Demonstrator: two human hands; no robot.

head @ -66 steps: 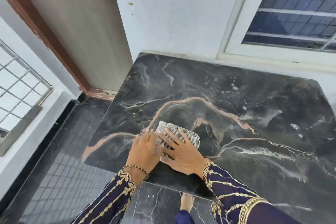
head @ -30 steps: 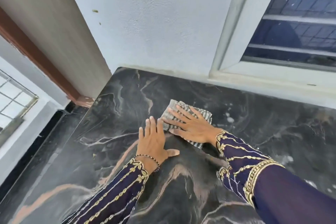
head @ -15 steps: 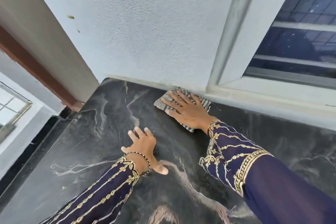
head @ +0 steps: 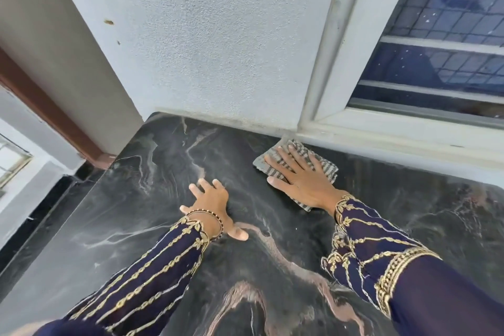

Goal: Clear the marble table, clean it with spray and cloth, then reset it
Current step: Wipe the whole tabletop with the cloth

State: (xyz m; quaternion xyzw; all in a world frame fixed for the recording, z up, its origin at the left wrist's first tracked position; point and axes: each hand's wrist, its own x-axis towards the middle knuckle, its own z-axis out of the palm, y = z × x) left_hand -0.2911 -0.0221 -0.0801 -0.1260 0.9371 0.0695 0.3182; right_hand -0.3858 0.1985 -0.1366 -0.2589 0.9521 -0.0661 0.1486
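The black marble table (head: 152, 213) with pink and white veins fills the lower view. A folded grey striped cloth (head: 328, 169) lies flat on it near the far edge, just below the window sill. My right hand (head: 300, 177) presses palm-down on the cloth, fingers spread toward the wall. My left hand (head: 212, 203) rests flat on the bare marble to the left of the cloth, fingers apart, holding nothing. Both arms wear dark blue sleeves with gold embroidery. No spray bottle is in view.
A textured white wall (head: 204, 49) backs the table. A white-framed window (head: 436, 63) with a sill sits at the right. A brown door frame (head: 49, 114) and dark floor (head: 32, 226) lie beyond the table's left edge.
My right hand has pushed the cloth from the table's near middle up to the far edge, then rightward under the window sill. My left hand left the cloth and rests on the marble.
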